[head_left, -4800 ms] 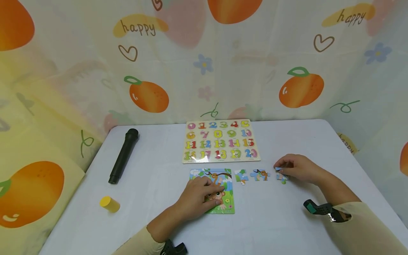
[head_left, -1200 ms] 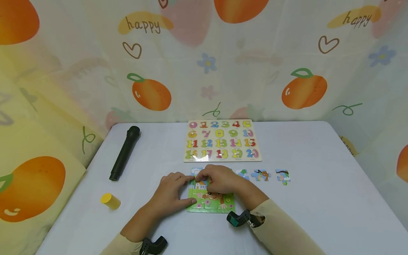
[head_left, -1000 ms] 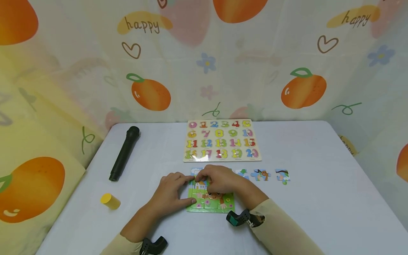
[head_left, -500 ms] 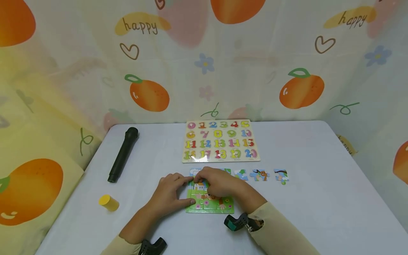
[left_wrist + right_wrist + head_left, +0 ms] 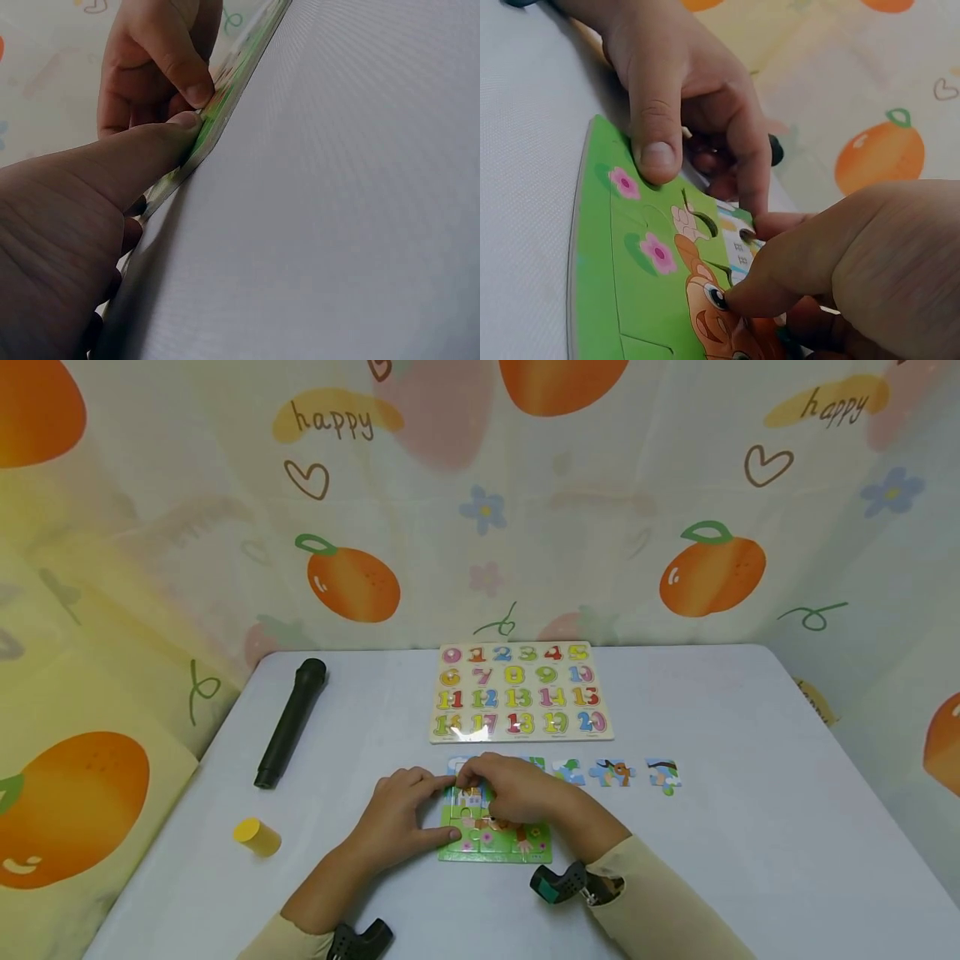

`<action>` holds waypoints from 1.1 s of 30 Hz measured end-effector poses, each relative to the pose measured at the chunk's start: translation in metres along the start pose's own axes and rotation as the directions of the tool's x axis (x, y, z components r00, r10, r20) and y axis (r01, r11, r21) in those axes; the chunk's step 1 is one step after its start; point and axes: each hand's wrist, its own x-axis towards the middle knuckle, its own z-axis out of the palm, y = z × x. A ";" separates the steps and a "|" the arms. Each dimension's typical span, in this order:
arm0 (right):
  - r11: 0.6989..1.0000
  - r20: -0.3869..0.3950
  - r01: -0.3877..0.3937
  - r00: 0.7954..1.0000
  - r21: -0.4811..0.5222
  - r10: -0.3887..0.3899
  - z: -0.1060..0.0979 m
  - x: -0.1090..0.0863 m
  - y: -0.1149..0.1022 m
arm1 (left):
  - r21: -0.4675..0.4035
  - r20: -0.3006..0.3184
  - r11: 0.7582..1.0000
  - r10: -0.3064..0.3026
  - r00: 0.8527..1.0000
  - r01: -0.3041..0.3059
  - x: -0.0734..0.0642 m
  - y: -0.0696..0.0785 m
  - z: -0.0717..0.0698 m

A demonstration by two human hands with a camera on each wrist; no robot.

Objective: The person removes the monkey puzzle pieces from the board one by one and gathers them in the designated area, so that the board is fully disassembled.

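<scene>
A jigsaw puzzle (image 5: pixel 495 853) with a monkey picture lies on the table in the head view. My left hand (image 5: pixel 395 822) is at its left edge, thumb laid on the green border and index finger stretched to the upper left side. My right hand (image 5: pixel 517 791) reaches over the puzzle from the right. Its thumb and index finger pinch a puzzle piece (image 5: pixel 740 253) with a house on it, and dark gaps show around this piece in the right wrist view. The thumb tip is beside the monkey's eye. The right hand hides the puzzle's upper middle.
Three loose puzzle pieces lie in a row to the right: one with a green top (image 5: pixel 567 771), one with an orange animal (image 5: pixel 612 773) and one with a branch (image 5: pixel 663 774). Behind stands a number board (image 5: pixel 521 693). A black tube (image 5: pixel 291 722) and yellow cylinder (image 5: pixel 257 837) lie left.
Since the oldest frame my right hand has let go of the branch piece and moved left onto the puzzle. My left hand has shifted to the left edge. Lately gaps appear around the house piece.
</scene>
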 end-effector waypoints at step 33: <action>0.936 -0.087 0.027 0.996 0.352 0.004 0.000 -0.006 0.006 | 0.005 0.000 1.000 0.024 1.000 -0.024 0.001 -0.004 0.002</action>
